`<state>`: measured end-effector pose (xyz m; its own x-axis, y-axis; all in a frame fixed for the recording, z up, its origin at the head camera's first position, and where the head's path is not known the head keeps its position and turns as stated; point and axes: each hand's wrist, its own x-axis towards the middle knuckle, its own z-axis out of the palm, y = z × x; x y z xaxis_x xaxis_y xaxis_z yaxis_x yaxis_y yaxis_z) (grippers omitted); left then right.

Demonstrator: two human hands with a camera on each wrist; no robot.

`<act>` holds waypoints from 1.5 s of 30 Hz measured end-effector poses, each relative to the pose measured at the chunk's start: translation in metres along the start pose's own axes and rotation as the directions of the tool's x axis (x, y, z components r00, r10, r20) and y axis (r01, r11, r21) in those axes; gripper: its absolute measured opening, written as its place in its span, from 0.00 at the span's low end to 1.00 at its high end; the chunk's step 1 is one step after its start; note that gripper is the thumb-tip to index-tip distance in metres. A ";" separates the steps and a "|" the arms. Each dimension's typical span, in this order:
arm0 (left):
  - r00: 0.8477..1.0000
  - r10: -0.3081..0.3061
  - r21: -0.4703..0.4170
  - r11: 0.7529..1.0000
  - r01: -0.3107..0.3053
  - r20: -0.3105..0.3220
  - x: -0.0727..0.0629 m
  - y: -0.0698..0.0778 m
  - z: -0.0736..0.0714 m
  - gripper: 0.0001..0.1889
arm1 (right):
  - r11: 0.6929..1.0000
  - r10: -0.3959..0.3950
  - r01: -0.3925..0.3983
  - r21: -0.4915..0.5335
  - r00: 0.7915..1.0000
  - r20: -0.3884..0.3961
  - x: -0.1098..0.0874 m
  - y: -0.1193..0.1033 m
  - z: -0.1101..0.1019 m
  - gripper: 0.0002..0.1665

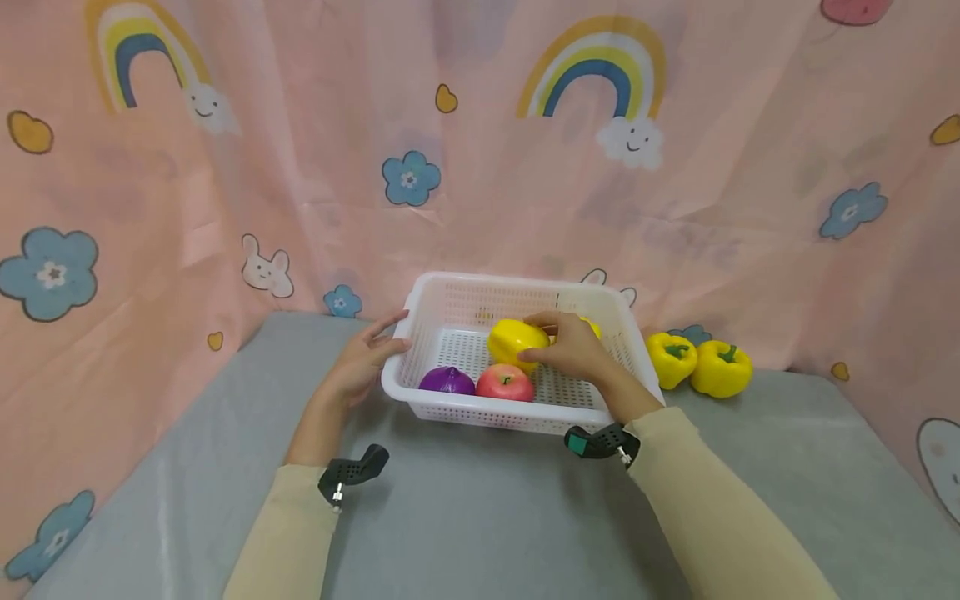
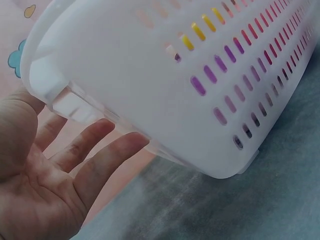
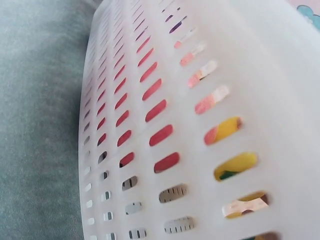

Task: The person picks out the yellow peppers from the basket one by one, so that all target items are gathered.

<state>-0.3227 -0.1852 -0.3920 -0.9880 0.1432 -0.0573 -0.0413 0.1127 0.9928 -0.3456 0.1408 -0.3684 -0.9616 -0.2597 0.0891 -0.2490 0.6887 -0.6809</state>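
A white perforated plastic basket (image 1: 517, 414) stands on the grey table. My left hand (image 1: 362, 362) holds its left rim; in the left wrist view, fingers (image 2: 107, 155) reach against the basket's outer wall. Inside the basket, my right hand (image 1: 572, 346) grips a yellow bell pepper (image 1: 513, 340) between thumb and fingers. A red apple (image 1: 506, 384) and a purple onion (image 1: 448, 381) lie along the near wall. Another yellow piece (image 1: 592, 326) shows partly behind the right hand. In the right wrist view, the basket wall (image 3: 200, 45) hides most of that hand.
Two yellow bell peppers (image 1: 721, 369) sit on the table just right of the basket, close to the back. A pink patterned cloth (image 1: 480, 225) hangs behind the table (image 1: 480, 508). Dark camera mounts (image 1: 352, 472) stick out from both wrists.
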 end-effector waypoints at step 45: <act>1.000 -0.013 -0.018 1.000 0.013 -0.004 0.001 0.001 -0.001 0.33 | 0.997 -0.075 0.077 -0.024 0.994 0.078 0.000 0.001 -0.003 0.38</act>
<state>-0.3234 -0.1857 -0.3912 -0.9880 0.1373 -0.0701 -0.0570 0.0971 0.9936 -0.3465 0.1431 -0.3669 -0.9281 -0.3629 0.0829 -0.3253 0.6824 -0.6546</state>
